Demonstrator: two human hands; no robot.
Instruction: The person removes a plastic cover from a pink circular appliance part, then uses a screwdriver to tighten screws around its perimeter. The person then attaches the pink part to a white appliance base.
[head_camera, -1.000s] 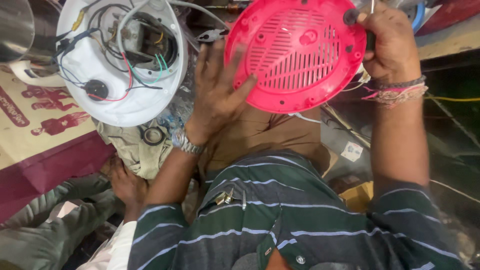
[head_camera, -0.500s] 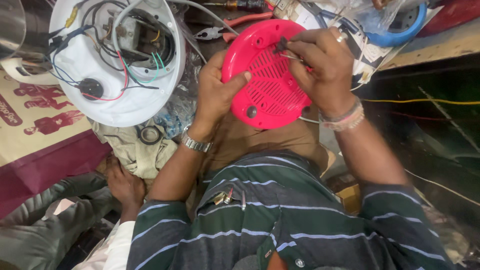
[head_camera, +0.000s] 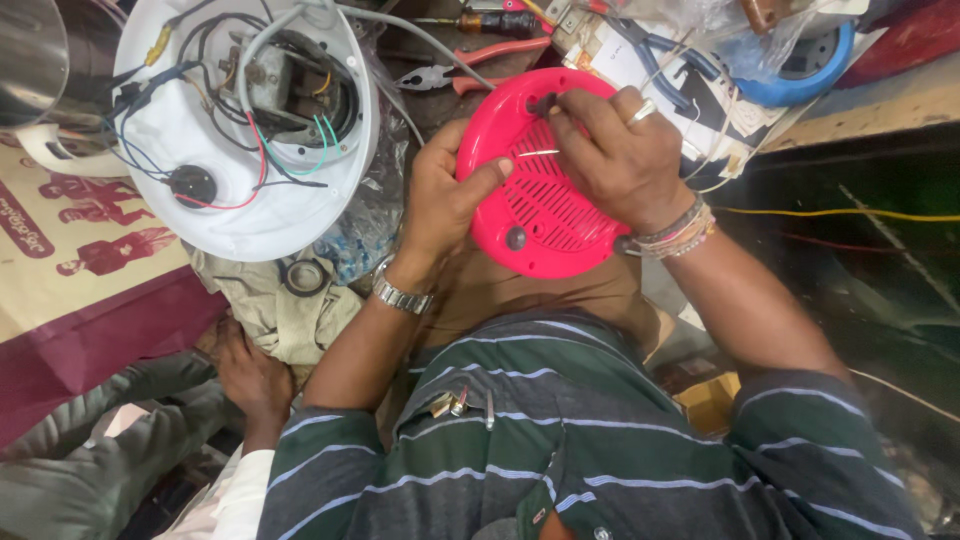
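Nearest to you is your own striped green shirt (head_camera: 600, 450), with small metal clips at the chest pocket. At the near left, another person's hand (head_camera: 248, 375) rests beside a crumpled beige cloth (head_camera: 275, 305); that hand is not yours.

Your left hand (head_camera: 445, 195) wears a metal wristwatch (head_camera: 400, 295). Its fingers are curled around the left edge of the round pink cover (head_camera: 545, 215), and the thumb is pressed flat on the slotted face. The grip is closed on the cover.

Your right hand (head_camera: 625, 160) wears thread bracelets and a ring. It rests on the upper right part of the pink cover, fingers bent and pinched around a thin dark-handled tool (head_camera: 545, 102) whose tip meets the cover near its far rim. The pink cover sits in the middle of the scene, held above your lap, tilted toward you, with the slotted grille facing up.

To the far left lies an open white round housing (head_camera: 250, 130) with exposed coloured wires and a metal part inside. A small black ring (head_camera: 303, 276) lies on the cloth just near it. Farther off, red-handled pliers (head_camera: 480, 65) lie on the bench, and a blue ring-shaped part (head_camera: 805, 65) sits at the far right.
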